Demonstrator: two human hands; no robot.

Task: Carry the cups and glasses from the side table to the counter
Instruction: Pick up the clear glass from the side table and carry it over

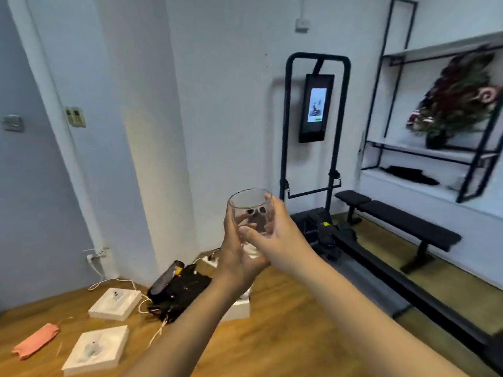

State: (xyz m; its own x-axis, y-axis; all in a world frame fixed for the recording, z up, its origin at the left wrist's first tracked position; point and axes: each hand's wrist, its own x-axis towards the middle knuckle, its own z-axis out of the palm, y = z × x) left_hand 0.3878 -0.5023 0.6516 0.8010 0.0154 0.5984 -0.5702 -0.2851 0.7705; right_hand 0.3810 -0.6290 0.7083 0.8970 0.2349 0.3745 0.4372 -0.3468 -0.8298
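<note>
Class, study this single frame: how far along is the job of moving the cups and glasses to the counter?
Done: nothing can be confirmed; neither side table nor counter is in view. In hand: one clear glass, upright, held in the air by both the left hand and right hand above the wooden floor. Left: setting this glass down; how many others remain cannot be told.

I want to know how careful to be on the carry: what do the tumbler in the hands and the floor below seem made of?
The tumbler looks like clear, glossy glass: fingers and the dark print show through its wall. The floor looks like smooth, slightly shiny wood or wood-look laminate, with warm brown grain streaks; which one cannot be told.
</note>
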